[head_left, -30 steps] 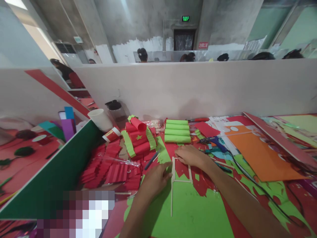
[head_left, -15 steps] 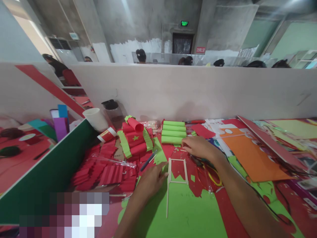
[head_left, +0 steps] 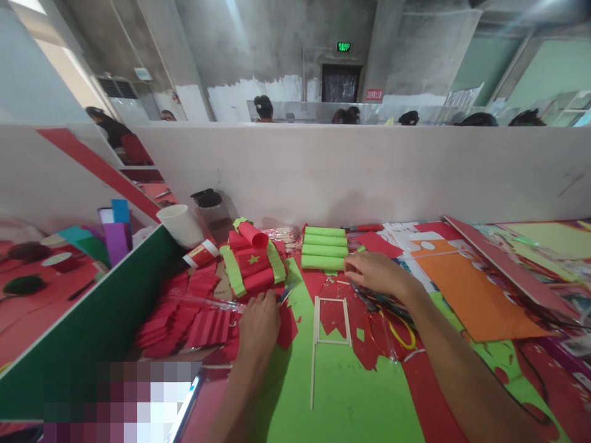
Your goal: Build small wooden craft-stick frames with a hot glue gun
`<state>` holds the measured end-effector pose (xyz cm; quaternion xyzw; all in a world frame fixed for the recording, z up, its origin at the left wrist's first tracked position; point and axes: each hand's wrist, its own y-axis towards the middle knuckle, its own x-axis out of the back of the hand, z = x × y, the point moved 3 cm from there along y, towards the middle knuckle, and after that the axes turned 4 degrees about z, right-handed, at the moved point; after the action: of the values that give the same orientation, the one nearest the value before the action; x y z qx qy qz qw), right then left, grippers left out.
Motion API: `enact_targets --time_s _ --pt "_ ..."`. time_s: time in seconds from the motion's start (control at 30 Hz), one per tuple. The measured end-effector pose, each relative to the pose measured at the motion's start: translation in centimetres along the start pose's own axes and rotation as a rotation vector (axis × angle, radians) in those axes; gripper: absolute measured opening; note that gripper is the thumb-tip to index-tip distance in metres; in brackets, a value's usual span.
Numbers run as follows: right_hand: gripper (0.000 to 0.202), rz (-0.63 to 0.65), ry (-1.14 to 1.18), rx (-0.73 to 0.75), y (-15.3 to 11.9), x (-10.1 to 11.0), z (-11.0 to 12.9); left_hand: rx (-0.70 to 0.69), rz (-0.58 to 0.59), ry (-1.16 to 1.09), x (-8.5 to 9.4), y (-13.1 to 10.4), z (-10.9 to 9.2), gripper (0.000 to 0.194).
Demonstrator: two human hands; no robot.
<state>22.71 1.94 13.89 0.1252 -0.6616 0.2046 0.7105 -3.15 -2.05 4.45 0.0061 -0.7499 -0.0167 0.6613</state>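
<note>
My left hand point(head_left: 260, 320) lies over the near part of a dark pen point(head_left: 285, 294), fingers together and bent round it; the fingertips are partly hidden. Beside it sits a red and green folded-paper piece with a yellow star point(head_left: 253, 259). My right hand point(head_left: 376, 272) is closed in a pinch by the right end of a row of green paper rolls point(head_left: 324, 247); what it pinches, if anything, is hidden. Between my hands a rectangular frame of thin wooden sticks point(head_left: 316, 320), one side running long toward me, lies flat on green paper point(head_left: 351, 400).
Folded red paper strips point(head_left: 210, 326) lie at left, before a green board point(head_left: 101, 307). A white cup point(head_left: 180, 224) and a lidded bottle point(head_left: 212, 212) stand behind. Yellow-handled scissors point(head_left: 404, 332) lie under my right forearm; orange paper point(head_left: 471, 295) is further right. A white partition point(head_left: 351, 166) closes the back.
My left hand has moved away from the stick frame, leftward and forward onto the pen. My right hand has shifted slightly right and stays pinched. The stick frame lies where it was.
</note>
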Motion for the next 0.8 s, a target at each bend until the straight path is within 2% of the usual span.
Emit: enact_targets --time_s 0.1,0.2,0.43,0.57,0.63,0.7,0.8 --pt "0.016 0.008 0.038 0.053 0.2 -0.1 0.5 -0.012 -0.033 0.036 0.3 -0.1 0.2 0.032" --pt "0.016 0.034 0.094 0.106 0.4 -0.4 1.0 -0.024 -0.044 0.017 0.5 -0.2 0.1 0.029" --pt "0.016 0.044 0.088 0.128 0.6 -0.7 1.4 -0.012 0.047 0.024 -0.5 -0.5 -0.6 0.023" --pt "0.016 0.037 0.123 0.139 0.6 -0.7 1.3 -0.031 -0.054 0.027 -0.3 -0.4 -0.4 0.026" --pt "0.015 0.038 0.184 0.153 0.6 -0.9 1.3 -0.076 -0.135 -0.066 0.3 -0.5 -0.6 0.029" --pt "0.016 0.044 0.312 0.178 0.8 -1.3 1.7 -0.157 -0.158 -0.266 0.7 -0.8 -1.1 0.029" --pt "0.035 0.084 0.622 0.246 1.5 -2.6 3.0 -0.319 -0.046 -0.607 1.1 -1.4 -2.6 0.032"
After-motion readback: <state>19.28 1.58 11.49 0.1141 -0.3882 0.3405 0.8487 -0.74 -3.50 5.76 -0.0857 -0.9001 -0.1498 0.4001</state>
